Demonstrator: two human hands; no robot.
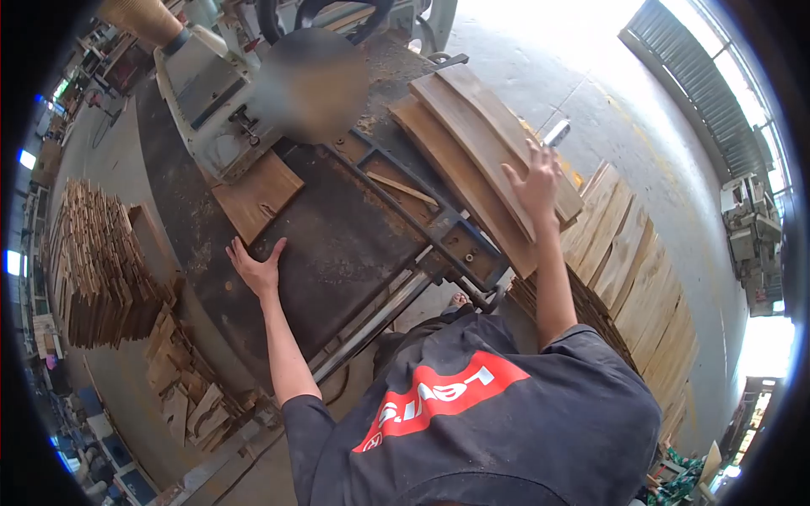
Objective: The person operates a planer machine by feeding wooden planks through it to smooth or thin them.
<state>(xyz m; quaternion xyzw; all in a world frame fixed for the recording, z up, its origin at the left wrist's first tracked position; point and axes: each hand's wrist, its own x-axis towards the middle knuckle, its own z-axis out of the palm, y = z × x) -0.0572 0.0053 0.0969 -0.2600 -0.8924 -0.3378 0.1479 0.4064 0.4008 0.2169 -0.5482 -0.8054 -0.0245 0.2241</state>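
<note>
My left hand [257, 266] is open, fingers spread, with its fingertips at the near end of a short brown board [257, 198]. That board lies on the dark machine table [329, 244], its far end under the pale machine head [215, 110]. My right hand [537, 181] is open and lies over a stack of long planks [481, 143] at the table's right side. Its fingers reach across the top plank, near that plank's outer edge. A thin wood strip [402, 189] lies in the dark metal frame [392, 181] between the two hands.
Light planks [641, 270] are piled at the right, beside my arm. On the left stand a tall stack of thin boards [101, 261] and a heap of offcuts [190, 392]. A metal rail [371, 325] runs along the table's near edge. A blurred round patch covers part of the machine.
</note>
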